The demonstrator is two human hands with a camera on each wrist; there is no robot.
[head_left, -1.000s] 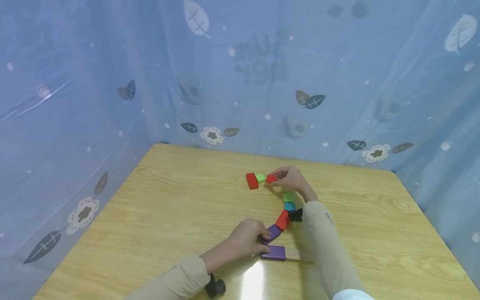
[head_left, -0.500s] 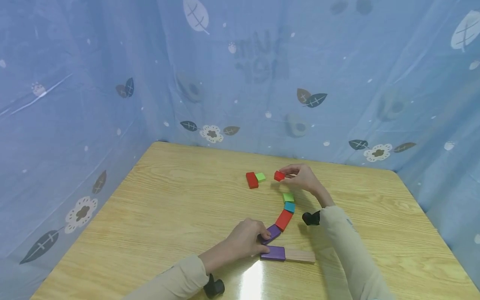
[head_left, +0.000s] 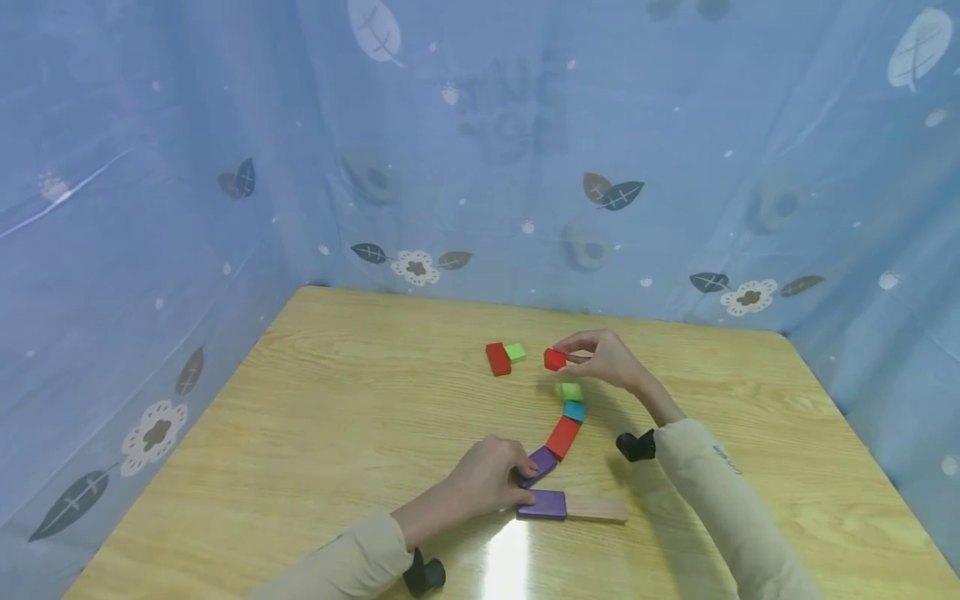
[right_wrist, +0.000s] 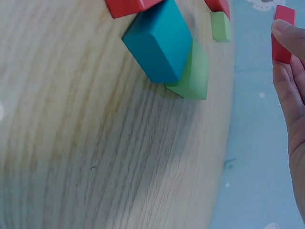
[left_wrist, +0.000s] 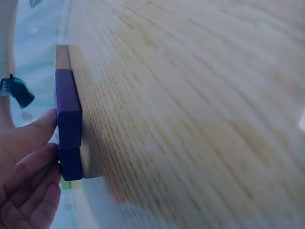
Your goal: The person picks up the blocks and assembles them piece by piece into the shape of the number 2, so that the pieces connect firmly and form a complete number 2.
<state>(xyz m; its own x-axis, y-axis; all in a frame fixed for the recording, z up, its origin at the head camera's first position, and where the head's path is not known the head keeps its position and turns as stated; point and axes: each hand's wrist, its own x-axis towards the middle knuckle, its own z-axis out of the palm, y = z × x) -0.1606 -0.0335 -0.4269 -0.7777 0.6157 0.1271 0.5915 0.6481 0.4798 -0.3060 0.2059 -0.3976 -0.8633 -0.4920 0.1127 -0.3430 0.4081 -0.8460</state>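
Observation:
My right hand (head_left: 611, 362) pinches a small red block (head_left: 555, 359) between thumb and fingers, raised above the table; the right wrist view shows this red block (right_wrist: 282, 45) standing apart from the others. Below it, a curved row runs from a light green block (head_left: 571, 392) through a teal block (head_left: 574, 411) and a longer red block (head_left: 562, 437) to a purple block (head_left: 540, 467). My left hand (head_left: 486, 479) touches this purple block with a finger, while its thumb rests on a second purple block (head_left: 543, 505), seen closely as a purple block (left_wrist: 69, 100) in the left wrist view.
A plain wooden block (head_left: 596, 509) lies end to end with the nearer purple block. Farther back are a dark red block (head_left: 498, 359) and a light green block (head_left: 514, 352), side by side. Blue patterned curtain (head_left: 487, 167) surrounds the wooden table (head_left: 360, 400).
My right hand has drawn the red block away from the light green block at the back, rightward, then slightly toward the curved row. My left hand stays on the purple blocks.

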